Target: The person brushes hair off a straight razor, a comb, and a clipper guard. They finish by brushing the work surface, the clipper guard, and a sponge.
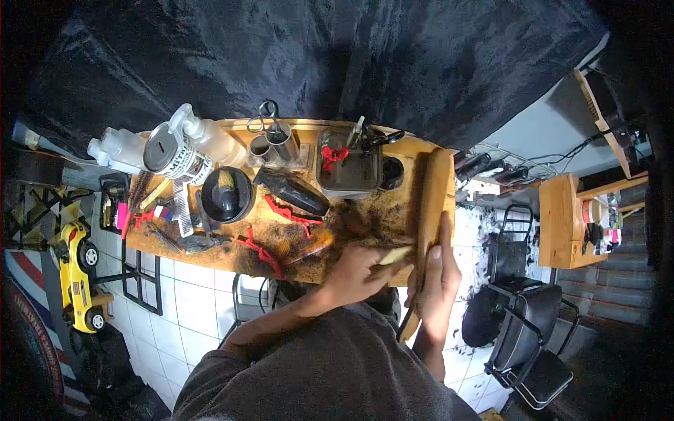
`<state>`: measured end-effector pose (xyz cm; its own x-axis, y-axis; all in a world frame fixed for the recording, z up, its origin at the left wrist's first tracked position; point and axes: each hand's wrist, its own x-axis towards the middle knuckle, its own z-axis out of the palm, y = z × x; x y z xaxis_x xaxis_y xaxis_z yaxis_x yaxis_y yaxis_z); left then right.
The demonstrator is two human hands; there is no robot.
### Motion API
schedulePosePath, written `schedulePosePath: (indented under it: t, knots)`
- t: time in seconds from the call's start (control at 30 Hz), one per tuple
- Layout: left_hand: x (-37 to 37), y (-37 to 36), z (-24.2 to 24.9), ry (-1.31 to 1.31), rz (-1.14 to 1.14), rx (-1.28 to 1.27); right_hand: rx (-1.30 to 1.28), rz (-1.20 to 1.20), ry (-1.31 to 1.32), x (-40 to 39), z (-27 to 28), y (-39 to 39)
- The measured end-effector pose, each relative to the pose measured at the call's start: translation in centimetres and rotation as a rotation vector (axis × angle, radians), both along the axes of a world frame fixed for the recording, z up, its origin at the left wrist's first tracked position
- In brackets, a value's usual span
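Observation:
My right hand (439, 281) grips a long wooden board (430, 203), fingers closed along its near part. The board is tilted up on edge at the right end of the wooden table (365, 224). Against the board's left side, my left hand (354, 274) is closed on a pale yellow flat piece (397, 255), whose exact kind I cannot make out. Dark hair-like debris covers the tabletop beside my left hand. Just left of that hand lie an amber comb (309, 247) and a red clip (261, 254).
Along the table stand a black bowl with a brush (226, 195), black clippers (291, 191), a clear container (347, 168), metal cups with scissors (281, 144), spray bottles (214, 140) and a labelled can (172, 158). A black chair (523, 323) stands at right, a yellow toy car (81, 277) at left.

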<state>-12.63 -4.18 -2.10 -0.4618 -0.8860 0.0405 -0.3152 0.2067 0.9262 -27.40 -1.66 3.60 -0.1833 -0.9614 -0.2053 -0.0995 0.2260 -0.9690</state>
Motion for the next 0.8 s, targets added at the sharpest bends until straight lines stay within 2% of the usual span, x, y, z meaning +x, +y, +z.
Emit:
schedulePosePath:
  t: [0.03,0.1,0.17,0.2,0.3,0.33,0.37,0.43,0.57,0.6,0.63,0.7,0.73,0.77,0.8]
  knots:
    - [-0.7,0.3,-0.5,0.106,0.024,-0.033,-0.116,-0.062,-0.022,0.2,-0.5,-0.7]
    - [-1.6,0.5,-0.4,0.329,0.106,0.029,-0.083,-0.056,-0.065,-0.5,0.4,-1.1]
    - [-1.6,0.4,-1.4,0.401,0.216,0.088,-0.047,-0.021,-0.114,-0.7,1.8,-0.7]
    - [-0.9,-0.4,-1.0,0.294,0.239,-0.027,-0.008,0.015,-0.163,-0.8,2.0,-0.3]
    - [0.2,-1.4,0.9,0.256,0.358,0.081,0.129,0.189,-0.169,-1.1,2.1,0.9]
    - [0.2,-1.5,0.1,0.243,0.384,-0.015,0.137,0.239,-0.169,-1.1,1.3,1.1]
    - [0.1,-1.2,-0.7,0.243,0.386,-0.014,0.089,0.174,-0.163,-0.7,-0.6,1.4]
    - [-0.2,-0.7,-0.2,0.070,0.242,-0.127,0.021,0.107,-0.110,0.0,-1.1,0.8]
    - [-1.1,1.0,-0.9,0.049,0.043,-0.039,-0.043,-0.028,-0.126,0.0,-0.1,-0.7]
    - [-1.6,0.8,-0.1,0.187,0.077,0.006,-0.044,-0.014,-0.138,-0.4,0.2,-0.9]
    - [-1.6,0.5,-0.1,0.187,0.075,0.004,-0.046,0.000,-0.148,-0.6,0.4,-1.0]
    - [-1.5,-0.3,-0.2,0.339,0.244,0.013,-0.033,0.017,-0.186,-0.6,0.5,-0.6]
    - [-1.5,-0.6,0.0,0.328,0.338,0.000,-0.016,0.034,-0.223,-0.6,0.5,-0.3]
    - [-0.9,-1.1,0.3,0.242,0.366,-0.059,-0.015,0.036,-0.222,-0.6,0.7,0.1]
    - [-0.9,-1.3,-1.1,0.270,0.374,-0.106,0.055,0.116,-0.185,-0.5,0.8,0.6]
